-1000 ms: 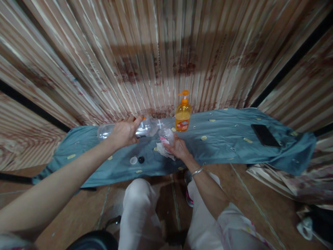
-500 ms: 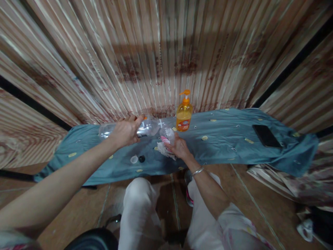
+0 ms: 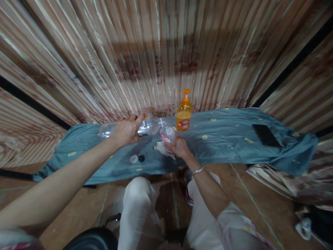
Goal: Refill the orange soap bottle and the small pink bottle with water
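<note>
My left hand [image 3: 128, 131] is wrapped round a large clear plastic bottle [image 3: 150, 125], which is tipped on its side with its mouth pointing right. Just at that mouth is a smaller clear bottle [image 3: 168, 133] with a pink label, gripped by my right hand [image 3: 179, 146]. Whether the two bottle mouths touch cannot be made out. Beneath the small bottle lies a crumpled white tissue or cloth [image 3: 162, 149]. A white cap [image 3: 134, 158] and a black cap [image 3: 141, 158] sit side by side in front of my left hand.
An orange pump bottle [image 3: 183, 116] stands upright behind my right hand. A black phone [image 3: 266, 135] lies at the right on the blue-green patterned cloth [image 3: 221, 149]. Striped curtains [image 3: 145, 52] hang behind, with dark poles [image 3: 296, 59] at both sides.
Both hands keep nearly the same place and hold. The large bottle and the small bottle have barely shifted.
</note>
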The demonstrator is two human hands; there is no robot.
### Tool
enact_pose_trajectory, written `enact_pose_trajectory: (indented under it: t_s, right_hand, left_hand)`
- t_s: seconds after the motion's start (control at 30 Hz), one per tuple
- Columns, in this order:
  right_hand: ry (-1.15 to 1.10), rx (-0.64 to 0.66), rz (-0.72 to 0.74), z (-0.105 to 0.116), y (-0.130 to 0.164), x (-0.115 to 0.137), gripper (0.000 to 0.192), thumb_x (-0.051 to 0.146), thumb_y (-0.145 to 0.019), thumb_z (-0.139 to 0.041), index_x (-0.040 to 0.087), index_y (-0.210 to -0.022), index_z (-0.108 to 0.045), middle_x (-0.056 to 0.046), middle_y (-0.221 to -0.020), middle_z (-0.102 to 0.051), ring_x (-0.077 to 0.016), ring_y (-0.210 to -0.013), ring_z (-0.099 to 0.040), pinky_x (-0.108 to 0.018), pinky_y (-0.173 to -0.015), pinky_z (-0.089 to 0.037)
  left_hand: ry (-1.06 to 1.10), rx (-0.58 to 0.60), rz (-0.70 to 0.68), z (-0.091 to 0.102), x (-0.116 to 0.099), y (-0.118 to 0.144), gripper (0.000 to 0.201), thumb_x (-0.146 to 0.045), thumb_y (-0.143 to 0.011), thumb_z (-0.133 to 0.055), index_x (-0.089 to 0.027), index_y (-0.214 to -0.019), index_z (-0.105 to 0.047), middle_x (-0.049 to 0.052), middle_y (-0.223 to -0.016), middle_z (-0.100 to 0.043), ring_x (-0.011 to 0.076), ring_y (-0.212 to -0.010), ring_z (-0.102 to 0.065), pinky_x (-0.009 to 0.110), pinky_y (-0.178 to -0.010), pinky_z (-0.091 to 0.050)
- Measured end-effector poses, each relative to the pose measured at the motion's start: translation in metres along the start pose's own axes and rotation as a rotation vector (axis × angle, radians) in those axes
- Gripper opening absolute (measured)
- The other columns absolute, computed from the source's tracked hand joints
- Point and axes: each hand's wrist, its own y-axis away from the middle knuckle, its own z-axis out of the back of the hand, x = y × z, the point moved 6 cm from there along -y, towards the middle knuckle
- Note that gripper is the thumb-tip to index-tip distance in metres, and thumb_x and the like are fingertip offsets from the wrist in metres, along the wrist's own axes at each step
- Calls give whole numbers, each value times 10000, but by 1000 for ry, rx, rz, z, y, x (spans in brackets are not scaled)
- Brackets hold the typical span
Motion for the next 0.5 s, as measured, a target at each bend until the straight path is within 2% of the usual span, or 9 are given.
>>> enact_pose_trajectory:
  t_s: [0.5]
  right_hand:
    - [25, 15, -14, 4, 2, 3, 617, 463, -944, -643, 99, -1391, -422, -183, -1234, -734, -290, -1147, -711, -305, -908, -523]
  left_hand:
    - [-8, 13, 7, 4, -2, 1, 866, -344, -784, -737, -120, -1512, -326, 195, -1294, -619, 353, -1169, -645, 385, -933, -491]
